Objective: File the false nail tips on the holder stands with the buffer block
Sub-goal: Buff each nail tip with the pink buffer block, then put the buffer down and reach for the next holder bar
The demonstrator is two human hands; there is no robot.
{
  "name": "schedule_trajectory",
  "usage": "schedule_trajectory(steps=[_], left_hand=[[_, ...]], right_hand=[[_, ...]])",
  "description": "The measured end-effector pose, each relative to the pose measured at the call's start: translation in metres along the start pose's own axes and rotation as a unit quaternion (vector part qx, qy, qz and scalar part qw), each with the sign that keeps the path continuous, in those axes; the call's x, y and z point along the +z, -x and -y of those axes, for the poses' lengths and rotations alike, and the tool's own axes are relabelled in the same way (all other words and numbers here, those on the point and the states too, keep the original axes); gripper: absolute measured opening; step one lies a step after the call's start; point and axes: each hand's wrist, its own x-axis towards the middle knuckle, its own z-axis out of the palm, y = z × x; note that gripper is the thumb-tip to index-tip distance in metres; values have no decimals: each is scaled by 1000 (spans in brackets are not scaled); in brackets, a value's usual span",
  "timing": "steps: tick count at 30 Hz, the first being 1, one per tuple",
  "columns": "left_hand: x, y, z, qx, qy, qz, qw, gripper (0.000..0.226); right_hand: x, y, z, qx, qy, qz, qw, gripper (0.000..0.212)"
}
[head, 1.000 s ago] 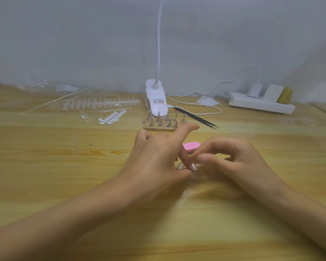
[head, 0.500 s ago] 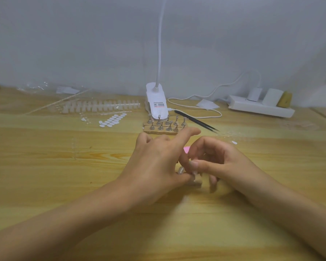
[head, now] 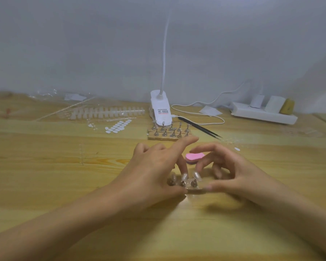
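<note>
A small clear holder base with three stands sits on the table between my hands, each stand carrying a pearly false nail tip. My left hand pinches the base's left end, thumb in front and a fingertip against the middle tip. My right hand holds the right end, its thumb on the base and its curled fingers behind the tips. The pink buffer block lies flat on the table just behind my fingers, untouched. A second wooden holder with several bare stands sits further back.
A white clip lamp stands behind the wooden holder, with black tweezers to its right. Strips of clear nail tips and white adhesive tabs lie at the back left. A white power strip sits at the back right.
My right hand has drawn back from my left fingers and settled on the base's right end. The three nail tips and the pink buffer block now show between my hands.
</note>
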Motion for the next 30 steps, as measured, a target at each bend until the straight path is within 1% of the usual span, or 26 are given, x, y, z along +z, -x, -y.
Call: schedule_trajectory(steps=[2, 4, 8, 11, 14, 15, 17, 19, 21, 23, 25, 27, 28, 30], left_hand=[[-1, 1, 1, -3, -2, -4, 1000, 89], [0, 1, 1, -2, -6, -9, 1000, 86], [2, 4, 0, 9, -22, -17, 1000, 84], [3, 4, 2, 13, -37, -23, 999, 85], [3, 4, 2, 20, -42, -29, 998, 81], [3, 4, 2, 23, -41, -29, 998, 82], [1, 2, 4, 31, -35, -26, 999, 93], [-4, 0, 7, 39, 2, -5, 999, 103], [-9, -1, 9, 47, 50, 23, 997, 105], [-10, -2, 11, 51, 79, 24, 995, 93], [-11, -5, 15, 43, 115, -12, 992, 73], [-12, -8, 21, 16, 189, -56, 980, 64], [-13, -8, 24, 5, 218, -74, 973, 63], [-15, -10, 29, -12, 241, -98, 966, 54]], right_hand=[[3, 2, -2, -24, 81, 9, 996, 66], [8, 3, -4, -55, 129, -11, 990, 68], [14, 7, -4, -113, 163, -56, 979, 61], [15, 8, -3, -148, 211, -81, 963, 60], [15, 7, -5, -168, 219, -95, 957, 60], [15, 6, -6, -172, 225, -99, 954, 63], [14, 6, -6, -181, 241, -108, 947, 68], [12, 6, -6, -189, 242, -115, 945, 68], [10, 6, -3, -185, 235, -116, 947, 67], [9, 6, -1, -184, 230, -113, 949, 69], [8, 8, 2, -183, 232, -107, 949, 70], [7, 10, 6, -180, 259, -100, 944, 74], [5, 11, 9, -191, 293, -101, 931, 76], [0, 12, 18, -237, 382, -110, 887, 77]])
